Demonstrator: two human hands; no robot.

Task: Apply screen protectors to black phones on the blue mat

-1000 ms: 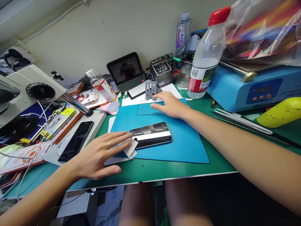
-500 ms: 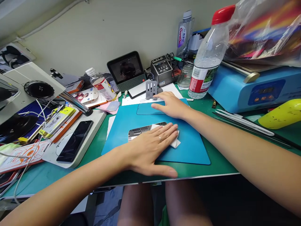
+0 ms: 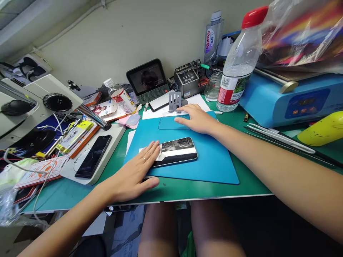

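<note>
My left hand (image 3: 139, 167) lies flat with fingers stretched out, pressing a folded white wipe (image 3: 161, 153) on the left end of a phone (image 3: 180, 150). The phone lies on a blue mat (image 3: 214, 160), and its glossy face mirrors light and dark bands. Behind it on the mat is a thin clear sheet with a dark rounded outline (image 3: 168, 123), like a screen protector. My right hand (image 3: 198, 117) rests with fingers apart at that sheet's right end; whether it touches the sheet I cannot tell.
A second phone (image 3: 93, 157) lies on a white block at left, under a microscope arm (image 3: 57, 101). A grey stand (image 3: 174, 101) and a display (image 3: 147, 80) are behind the mat. At right are a water bottle (image 3: 237, 67), tweezers (image 3: 281, 139) and a blue machine (image 3: 302, 100).
My left hand has slid leftward across the phone with the wipe, uncovering the phone's right part. My right hand stays by the clear sheet. The view has shifted slightly.
</note>
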